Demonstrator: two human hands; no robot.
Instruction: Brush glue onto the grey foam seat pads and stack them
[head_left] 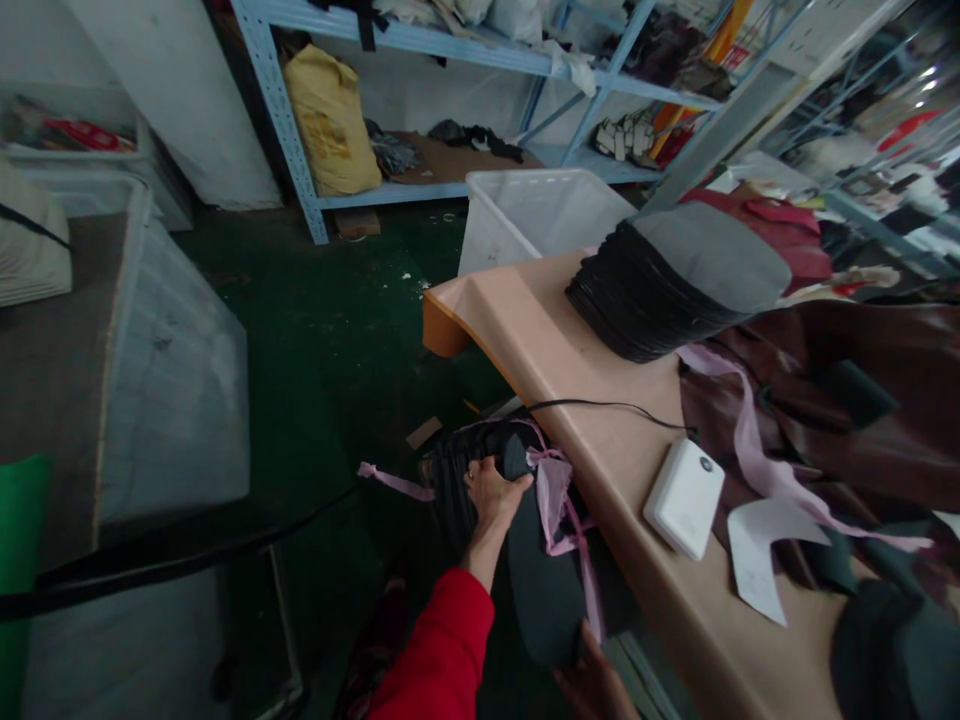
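Observation:
Beside the table's edge, a tied bundle of black flat pieces (452, 480) stands low, with pink strips (553, 490) wound about it. My left hand (491, 492), in a red sleeve, grips the top of the dark pieces, its thumb set apart from the fingers. A long dark sole-shaped piece (546, 590) slants down from there toward me. At its lower end my right hand (596, 680) pinches the edge; part of that hand is cut off by the frame. What lies under the bundle is hidden.
A tan-covered table (540, 330) bears a stack of dark pieces (637, 290), a white power bank (684, 497) with a black cord, and brown sheet material (862, 400). A white bin (495, 220), blue shelving (450, 190) and a grey crate (180, 370) stand around the green floor.

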